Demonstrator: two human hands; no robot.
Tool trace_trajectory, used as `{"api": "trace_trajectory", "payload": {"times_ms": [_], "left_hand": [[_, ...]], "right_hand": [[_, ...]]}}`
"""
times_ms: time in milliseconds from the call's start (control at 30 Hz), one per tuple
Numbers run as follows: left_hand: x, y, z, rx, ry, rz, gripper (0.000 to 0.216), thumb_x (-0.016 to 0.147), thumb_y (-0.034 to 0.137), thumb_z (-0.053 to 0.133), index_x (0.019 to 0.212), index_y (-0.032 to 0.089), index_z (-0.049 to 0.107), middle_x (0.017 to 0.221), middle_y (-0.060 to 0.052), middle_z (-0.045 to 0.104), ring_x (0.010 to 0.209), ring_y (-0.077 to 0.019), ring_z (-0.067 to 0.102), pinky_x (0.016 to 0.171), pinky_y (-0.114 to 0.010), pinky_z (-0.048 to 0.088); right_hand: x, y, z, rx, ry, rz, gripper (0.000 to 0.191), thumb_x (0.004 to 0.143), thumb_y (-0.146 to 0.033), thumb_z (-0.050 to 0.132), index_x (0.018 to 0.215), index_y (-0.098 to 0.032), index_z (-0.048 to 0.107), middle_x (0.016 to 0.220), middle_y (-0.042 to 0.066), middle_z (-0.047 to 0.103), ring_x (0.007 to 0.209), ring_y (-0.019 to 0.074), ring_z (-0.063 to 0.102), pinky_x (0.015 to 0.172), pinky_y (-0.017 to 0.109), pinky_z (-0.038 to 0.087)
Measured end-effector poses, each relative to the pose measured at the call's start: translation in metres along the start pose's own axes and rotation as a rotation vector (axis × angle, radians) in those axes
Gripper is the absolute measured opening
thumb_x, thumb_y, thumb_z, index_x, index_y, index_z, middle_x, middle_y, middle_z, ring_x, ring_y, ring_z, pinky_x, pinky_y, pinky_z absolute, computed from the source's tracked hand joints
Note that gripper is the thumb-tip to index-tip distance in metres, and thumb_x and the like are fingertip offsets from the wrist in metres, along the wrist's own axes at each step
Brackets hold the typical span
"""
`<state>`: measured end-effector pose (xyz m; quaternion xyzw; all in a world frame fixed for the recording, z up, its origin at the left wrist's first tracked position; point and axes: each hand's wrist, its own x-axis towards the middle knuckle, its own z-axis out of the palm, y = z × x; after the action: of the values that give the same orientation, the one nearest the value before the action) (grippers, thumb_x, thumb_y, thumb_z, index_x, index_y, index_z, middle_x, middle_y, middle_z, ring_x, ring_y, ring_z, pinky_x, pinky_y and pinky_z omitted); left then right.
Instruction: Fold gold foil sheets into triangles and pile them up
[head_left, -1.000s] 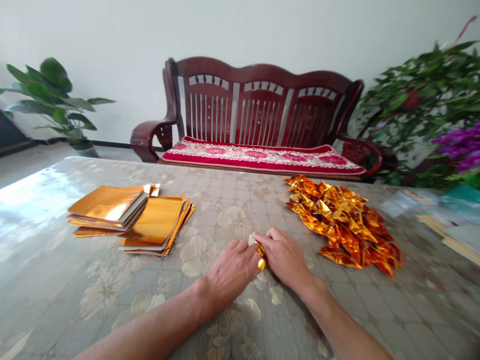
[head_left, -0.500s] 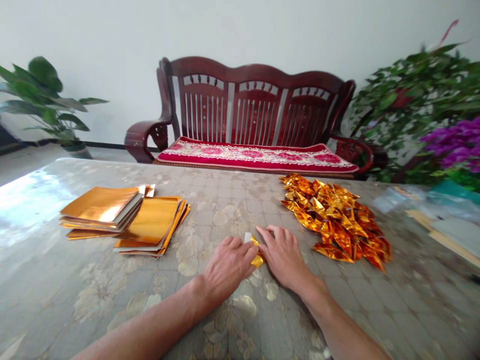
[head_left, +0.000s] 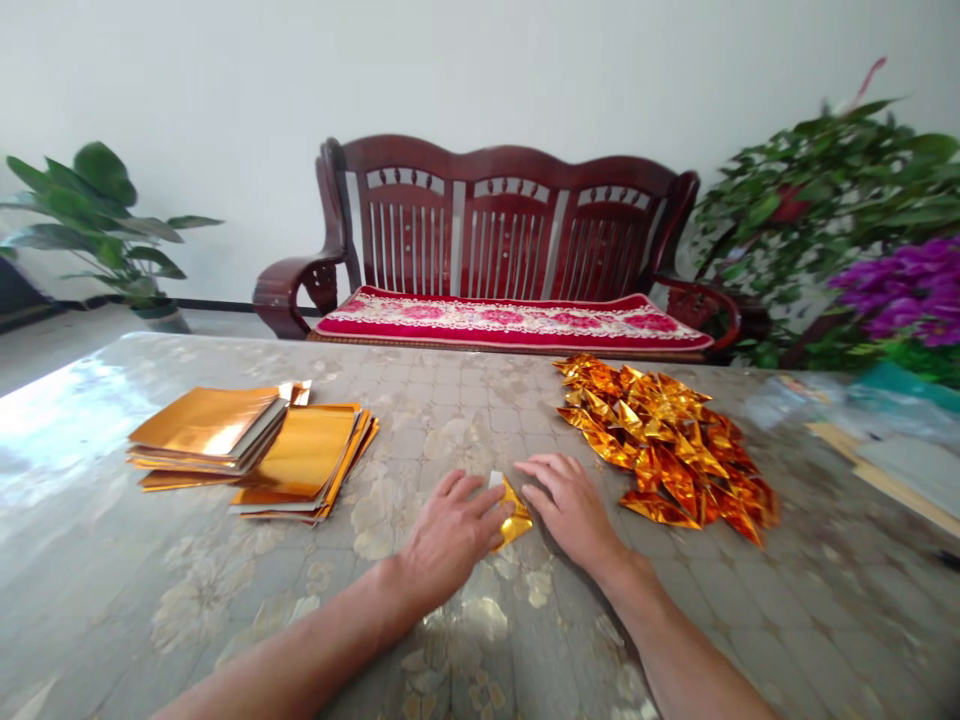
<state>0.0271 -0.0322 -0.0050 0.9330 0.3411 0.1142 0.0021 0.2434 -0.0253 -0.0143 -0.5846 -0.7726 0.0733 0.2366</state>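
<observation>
A small folded piece of gold foil paper point(head_left: 516, 522) lies on the table in front of me, with a white strip showing at its top end. My left hand point(head_left: 459, 525) rests over its left side, fingers laid across the paper and pinning it down; the thumb is hidden. Just right of the paper is my right hand point(head_left: 568, 508), open, its fingers apart and slightly bent, with nothing in it. To the right lies a heap of folded gold foil paper pieces point(head_left: 667, 440). Flat gold foil sheets point(head_left: 300, 450) are stacked at the left.
The table point(head_left: 420, 400) has a glossy, patterned cover. Plastic bags point(head_left: 795, 400) and a pale board point(head_left: 911, 475) lie at its right edge. Behind stands a wooden bench point(head_left: 506, 235) with a red cushion, between a potted plant point(head_left: 105, 215) and leafy greenery point(head_left: 817, 190).
My right hand has come off the folded paper and moved slightly right. More of the paper's gold side shows now. The whole view has shifted a little.
</observation>
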Motion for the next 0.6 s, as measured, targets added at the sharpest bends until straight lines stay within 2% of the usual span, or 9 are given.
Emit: {"api": "trace_trajectory", "payload": {"times_ms": [100, 167, 267, 333, 433, 600], "left_hand": [[0.004, -0.005, -0.004, -0.027, -0.025, -0.03, 0.028, 0.097, 0.036, 0.056, 0.125, 0.036, 0.056, 0.143, 0.002, 0.054, 0.132, -0.0289, 0.044, 0.112, -0.05, 0.029], [0.008, -0.006, -0.01, -0.084, -0.051, -0.078, 0.034, 0.092, 0.038, 0.063, 0.125, 0.035, 0.056, 0.14, 0.0, 0.055, 0.13, -0.0275, 0.046, 0.11, -0.046, 0.033], [0.016, -0.003, -0.019, -0.129, -0.107, -0.255, 0.05, 0.081, 0.041, 0.074, 0.125, 0.026, 0.054, 0.128, -0.005, 0.06, 0.119, -0.0264, 0.053, 0.102, -0.041, 0.041], [0.022, 0.003, -0.024, -0.097, -0.164, -0.387, 0.051, 0.078, 0.04, 0.075, 0.121, 0.021, 0.055, 0.121, -0.008, 0.061, 0.115, -0.0287, 0.056, 0.098, -0.041, 0.044], [0.027, 0.013, -0.03, -0.098, -0.235, -0.49, 0.051, 0.079, 0.035, 0.072, 0.122, 0.017, 0.054, 0.118, -0.011, 0.061, 0.112, -0.0293, 0.059, 0.093, -0.04, 0.047], [0.024, 0.023, -0.03, -0.127, -0.219, -0.59, 0.047, 0.082, 0.038, 0.068, 0.121, 0.017, 0.053, 0.117, -0.011, 0.062, 0.109, -0.0278, 0.063, 0.088, -0.036, 0.05]], "right_hand": [[0.002, -0.004, 0.002, 0.039, -0.016, -0.042, 0.036, 0.091, -0.018, 0.056, 0.125, -0.026, 0.065, 0.122, 0.005, 0.064, 0.112, 0.023, 0.053, 0.099, 0.04, 0.043], [0.003, -0.003, 0.002, 0.044, -0.036, -0.084, 0.045, 0.088, -0.014, 0.056, 0.131, -0.028, 0.061, 0.13, 0.005, 0.06, 0.117, 0.0237, 0.051, 0.102, 0.042, 0.042], [0.007, 0.001, 0.002, 0.068, -0.083, -0.187, 0.056, 0.086, -0.01, 0.054, 0.139, -0.029, 0.054, 0.144, 0.004, 0.052, 0.129, 0.0241, 0.042, 0.11, 0.045, 0.036], [0.01, 0.003, 0.002, 0.093, -0.129, -0.246, 0.06, 0.086, -0.008, 0.05, 0.143, -0.028, 0.05, 0.148, 0.002, 0.049, 0.134, 0.0235, 0.037, 0.114, 0.045, 0.031], [0.013, 0.002, 0.002, 0.121, -0.202, -0.289, 0.062, 0.089, -0.008, 0.046, 0.146, -0.03, 0.045, 0.148, 0.001, 0.051, 0.137, 0.0227, 0.034, 0.114, 0.045, 0.03], [0.015, -0.007, -0.003, 0.07, -0.248, -0.305, 0.064, 0.088, -0.009, 0.048, 0.148, -0.032, 0.042, 0.136, 0.003, 0.058, 0.122, 0.022, 0.044, 0.105, 0.04, 0.035]]}}
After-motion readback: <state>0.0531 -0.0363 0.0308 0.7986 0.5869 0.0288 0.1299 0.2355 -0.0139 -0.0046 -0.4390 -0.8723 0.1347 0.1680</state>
